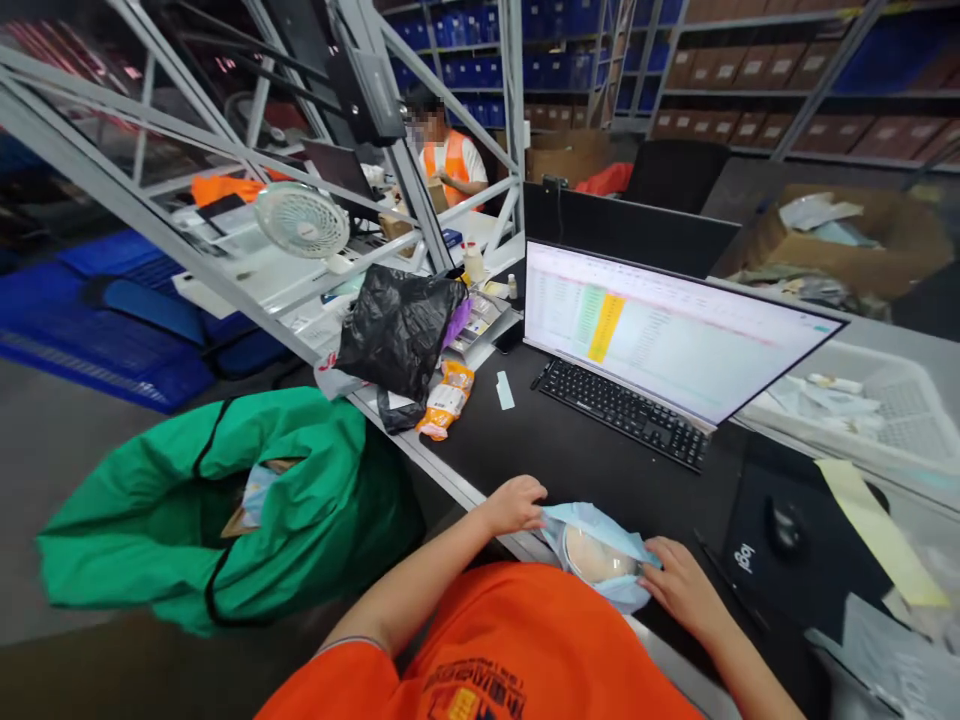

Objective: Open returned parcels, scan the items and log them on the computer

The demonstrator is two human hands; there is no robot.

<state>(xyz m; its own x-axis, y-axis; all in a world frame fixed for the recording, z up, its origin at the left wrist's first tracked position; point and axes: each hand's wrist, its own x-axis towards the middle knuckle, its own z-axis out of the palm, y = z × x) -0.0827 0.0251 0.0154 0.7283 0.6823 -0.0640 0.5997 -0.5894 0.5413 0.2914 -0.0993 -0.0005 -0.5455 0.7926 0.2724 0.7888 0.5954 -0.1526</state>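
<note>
A light blue plastic bag (634, 597) lies at the desk's front edge, close to my body. Its mouth is spread, showing a pale beige rounded item (592, 556) inside, apparently in clear wrapping; I cannot tell its kind. My left hand (516, 505) is closed, pinching the bag's left end. On the opposite side, my right hand (679, 583) grips the bag's right edge between thumb and fingers. The black keyboard (630, 410) sits beyond the bag, and a dark pen (727, 578) lies just right of my right hand.
A large green sack (300, 510) stands open at the left, with packages inside. Black plastic bags (401, 325) and an orange packet (448, 400) occupy the desk's left end. A monitor (660, 330), mouse (786, 525) and white basket (915, 400) are farther right. A person (454, 165) sits behind the metal frame.
</note>
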